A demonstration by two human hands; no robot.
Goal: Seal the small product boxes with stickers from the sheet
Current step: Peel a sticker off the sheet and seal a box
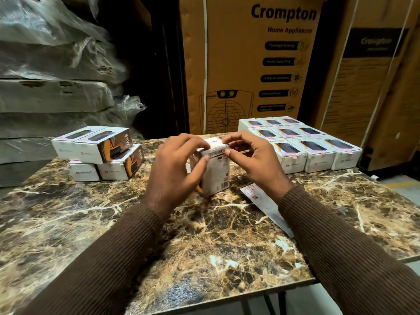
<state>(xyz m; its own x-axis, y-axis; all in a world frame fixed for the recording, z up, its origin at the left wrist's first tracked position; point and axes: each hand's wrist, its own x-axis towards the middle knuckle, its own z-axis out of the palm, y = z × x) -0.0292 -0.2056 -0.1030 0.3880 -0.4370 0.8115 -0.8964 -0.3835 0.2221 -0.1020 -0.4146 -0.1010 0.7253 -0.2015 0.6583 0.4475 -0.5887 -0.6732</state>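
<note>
The small white cardboard product box (214, 169) stands upright between both hands, long axis vertical; left hand (175, 169) grips its side, right hand (254, 160) pinches its top flap.

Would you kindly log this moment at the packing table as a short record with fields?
Box in hand: small white box standing upright on the marble table
Left hand: grips the box's left side
Right hand: fingers pinch at the box's top edge
Sticker sheet: lies flat on the table, partly under the right forearm
Left pile: four boxes, stacked two high
Right group: boxes in neat rows, pink stickers on the front row's edges
Behind: large cardboard cartons
</note>
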